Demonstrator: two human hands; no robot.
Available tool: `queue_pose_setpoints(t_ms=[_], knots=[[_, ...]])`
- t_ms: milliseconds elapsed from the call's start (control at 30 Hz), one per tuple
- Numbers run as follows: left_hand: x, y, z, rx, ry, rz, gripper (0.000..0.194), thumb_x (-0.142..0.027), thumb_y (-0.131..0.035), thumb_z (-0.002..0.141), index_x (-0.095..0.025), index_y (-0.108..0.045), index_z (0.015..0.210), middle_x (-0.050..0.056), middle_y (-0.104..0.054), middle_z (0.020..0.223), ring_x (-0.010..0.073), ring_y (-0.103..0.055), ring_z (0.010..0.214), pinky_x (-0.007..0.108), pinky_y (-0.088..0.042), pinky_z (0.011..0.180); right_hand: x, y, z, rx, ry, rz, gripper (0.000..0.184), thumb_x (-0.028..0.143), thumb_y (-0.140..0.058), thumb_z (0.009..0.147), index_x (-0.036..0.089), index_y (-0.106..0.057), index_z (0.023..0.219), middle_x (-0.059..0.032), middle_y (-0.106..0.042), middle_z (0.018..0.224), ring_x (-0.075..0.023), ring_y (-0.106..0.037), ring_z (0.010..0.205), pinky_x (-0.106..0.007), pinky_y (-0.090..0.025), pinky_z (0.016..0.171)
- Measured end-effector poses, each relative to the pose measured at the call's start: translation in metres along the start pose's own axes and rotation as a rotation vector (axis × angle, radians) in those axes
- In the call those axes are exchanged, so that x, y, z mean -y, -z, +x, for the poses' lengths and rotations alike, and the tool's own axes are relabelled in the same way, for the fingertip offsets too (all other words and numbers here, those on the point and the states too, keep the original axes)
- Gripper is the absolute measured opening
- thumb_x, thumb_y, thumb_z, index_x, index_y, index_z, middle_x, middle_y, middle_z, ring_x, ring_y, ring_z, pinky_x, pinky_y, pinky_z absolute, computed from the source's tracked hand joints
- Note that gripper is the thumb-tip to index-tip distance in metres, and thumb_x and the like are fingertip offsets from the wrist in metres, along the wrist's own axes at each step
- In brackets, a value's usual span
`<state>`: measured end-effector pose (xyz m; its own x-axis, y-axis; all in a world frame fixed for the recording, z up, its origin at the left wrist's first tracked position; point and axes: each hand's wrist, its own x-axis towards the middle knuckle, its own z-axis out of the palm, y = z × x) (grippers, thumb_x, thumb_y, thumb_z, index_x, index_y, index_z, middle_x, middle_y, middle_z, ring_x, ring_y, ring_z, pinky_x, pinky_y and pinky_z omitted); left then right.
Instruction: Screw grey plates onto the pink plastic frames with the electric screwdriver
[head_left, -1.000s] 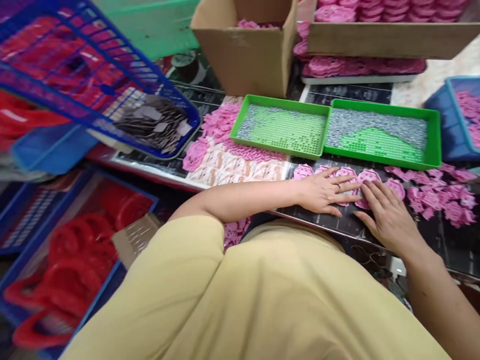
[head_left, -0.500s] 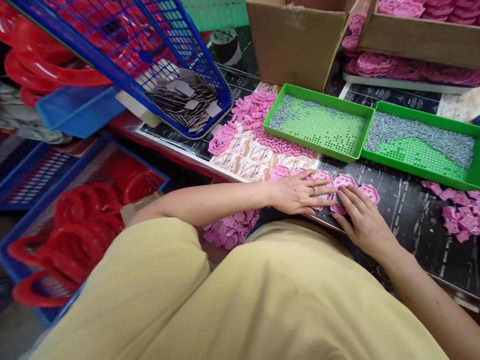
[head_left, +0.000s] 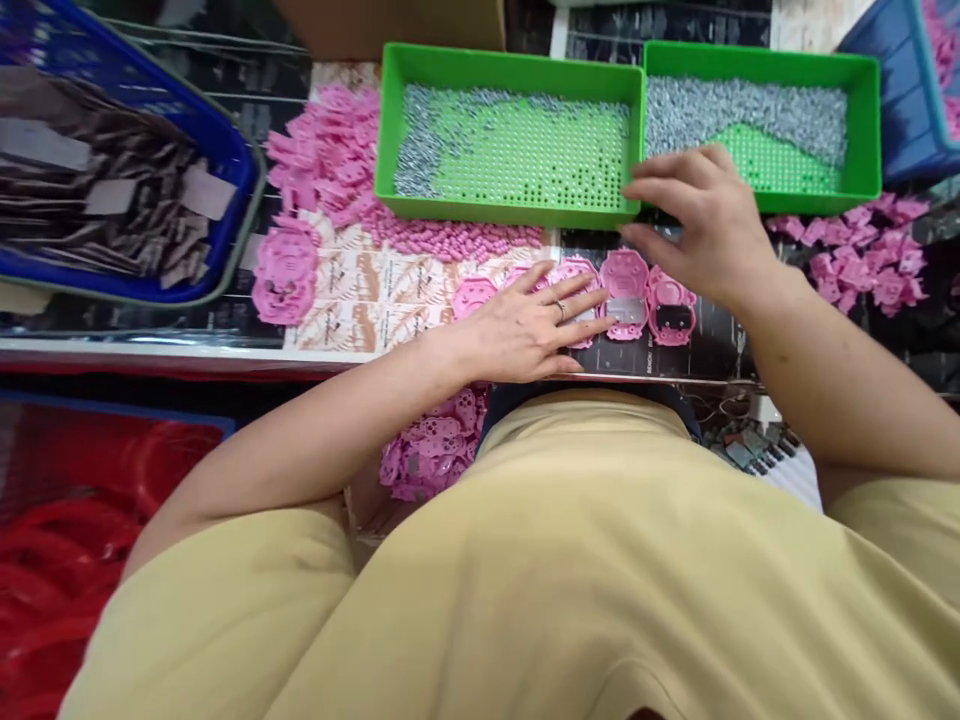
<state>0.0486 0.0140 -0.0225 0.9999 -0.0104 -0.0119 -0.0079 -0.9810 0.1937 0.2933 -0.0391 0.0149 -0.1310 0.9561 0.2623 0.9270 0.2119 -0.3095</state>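
Observation:
My left hand (head_left: pixel 529 325) lies open and flat, fingers spread over a row of pink plastic plates with cut-outs on the black table edge. It partly hides several of them. To its right, a pink plate (head_left: pixel 625 295) and another pink plate (head_left: pixel 671 310) lie uncovered. My right hand (head_left: pixel 697 225) is at the near right corner of the left green tray (head_left: pixel 510 213). Its fingertips are over the rim and the thumb is below, closed about the corner. That perforated tray holds small silver metal pieces, probably screws. The right green tray (head_left: pixel 862 130) holds more of them.
Pink parts (head_left: pixel 330 150) and small pink pieces (head_left: pixel 457 240) are heaped left of the trays; more pink parts (head_left: pixel 870 260) lie at right. A blue basket (head_left: pixel 232 170) holds flat grey-brown pieces. Pink plates (head_left: pixel 435 445) sit below the table edge, red rings (head_left: pixel 67 540) at lower left.
My right hand has left the pink plates and moved up to the left green tray's corner. My left hand stays on the plates. The view has turned and come closer to the table.

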Motion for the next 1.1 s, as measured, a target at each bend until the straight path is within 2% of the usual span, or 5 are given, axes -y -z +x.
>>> queue_pose_setpoints(t_ms=[300, 700, 867, 967, 1100], knots=[[0.08, 0.017, -0.058, -0.319, 0.544, 0.089, 0.057, -0.053, -0.019, 0.103, -0.029, -0.031, 0.154, -0.008, -0.006, 0.168, 0.0238, -0.008, 0.155, 0.045, 0.001, 0.129, 0.009, -0.023, 0.039, 0.214, -0.049, -0.239, 0.027, 0.047, -0.059, 0.09, 0.024, -0.067, 0.08, -0.008, -0.068, 0.1, -0.0281, -0.057, 0.115, -0.05, -0.051, 0.096], [0.127, 0.008, -0.059, -0.167, 0.8, 0.093, 0.067, -0.06, -0.007, 0.097, -0.034, -0.034, 0.152, -0.018, -0.013, 0.165, 0.0251, -0.009, 0.152, 0.048, -0.008, 0.128, 0.016, -0.004, 0.04, 0.282, -0.099, -0.243, 0.04, 0.043, -0.048, 0.098, 0.012, -0.066, 0.116, -0.0043, -0.061, 0.126, -0.0268, -0.049, 0.132, -0.048, -0.044, 0.109], [0.137, -0.006, -0.073, -0.491, 0.503, 0.365, 0.06, -0.047, -0.019, 0.099, -0.031, -0.018, 0.157, -0.024, 0.006, 0.163, 0.0103, -0.004, 0.153, 0.02, 0.006, 0.126, 0.035, 0.042, -0.051, -0.092, 0.023, 0.191, 0.027, 0.038, -0.054, 0.095, 0.018, -0.072, 0.097, 0.0008, -0.072, 0.095, -0.0092, -0.067, 0.09, -0.026, -0.054, 0.082], [0.124, 0.003, -0.086, -0.565, 0.33, 0.378, 0.062, -0.036, -0.024, 0.099, -0.03, -0.011, 0.159, -0.024, 0.004, 0.164, 0.0084, -0.006, 0.154, 0.016, 0.003, 0.125, 0.041, 0.047, -0.135, 0.106, -0.136, 0.493, 0.015, 0.035, -0.063, 0.091, 0.024, -0.072, 0.091, 0.0049, -0.072, 0.077, -0.0052, -0.066, 0.067, -0.017, -0.055, 0.065], [0.097, 0.022, -0.103, -0.427, 0.383, 0.188, 0.061, -0.039, -0.029, 0.099, -0.035, -0.016, 0.158, -0.024, -0.001, 0.164, 0.0167, -0.011, 0.155, 0.025, -0.005, 0.129, 0.038, 0.001, -0.223, 0.297, -0.396, 0.338, 0.035, 0.043, -0.05, 0.095, 0.021, -0.073, 0.107, -0.0084, -0.074, 0.104, -0.0181, -0.071, 0.093, -0.032, -0.061, 0.081]])
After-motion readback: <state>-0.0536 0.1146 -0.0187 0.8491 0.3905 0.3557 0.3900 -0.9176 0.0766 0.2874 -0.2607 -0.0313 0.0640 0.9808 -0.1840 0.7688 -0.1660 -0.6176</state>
